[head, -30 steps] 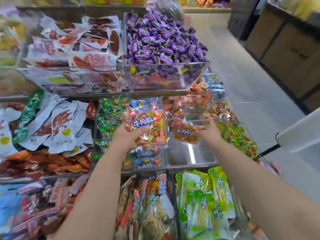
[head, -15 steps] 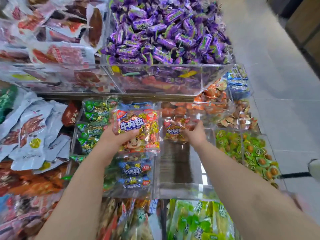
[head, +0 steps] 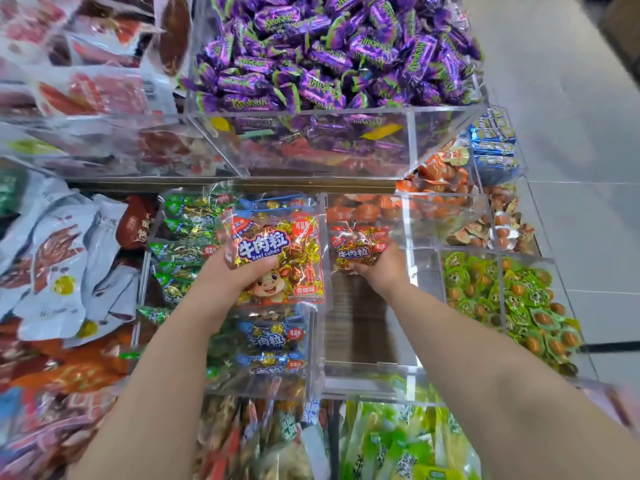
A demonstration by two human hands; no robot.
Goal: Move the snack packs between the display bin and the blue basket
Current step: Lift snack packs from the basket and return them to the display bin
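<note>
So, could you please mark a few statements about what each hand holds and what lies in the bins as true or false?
1. The left hand grips a red beef-cubes pack. True.
2. The right hand is empty. False: it grips a second red pack.
3. Purple candies fill the clear bin under the right hand. False: they are heaped in the upper bin; the clear bin shows its bare bottom.
4. Blue packs lie in the bin below the left hand's pack. True.
</note>
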